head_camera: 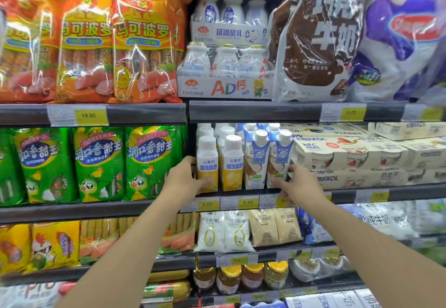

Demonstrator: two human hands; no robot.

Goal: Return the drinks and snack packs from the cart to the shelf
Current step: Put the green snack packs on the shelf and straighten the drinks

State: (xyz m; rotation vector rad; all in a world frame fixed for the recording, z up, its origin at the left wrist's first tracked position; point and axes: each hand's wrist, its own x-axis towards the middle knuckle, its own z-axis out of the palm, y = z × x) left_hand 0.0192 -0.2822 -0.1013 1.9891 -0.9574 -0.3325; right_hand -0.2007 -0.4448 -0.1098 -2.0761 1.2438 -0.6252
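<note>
On the middle shelf (241,193) stand two yellow yogurt drink bottles with white caps and two blue-and-white coconut drink cartons. My left hand (185,177) grips the left yellow bottle (207,163) from its left side, thumb across the lower front. My right hand (295,183) holds the right-hand blue-and-white carton (278,160) at its lower right corner, fingers curled round its base. Between them stand the second yellow bottle (232,165) and the other carton (256,163). More bottles and cartons stand in rows behind. The cart is out of view.
Green sausage packs (99,163) fill the shelf to the left, cream yogurt multipacks (362,155) crowd the right. Above are orange sausage packs (142,44), milk bottle packs (226,66) and a chocolate milk bag (316,40). Pouches and jars sit on lower shelves.
</note>
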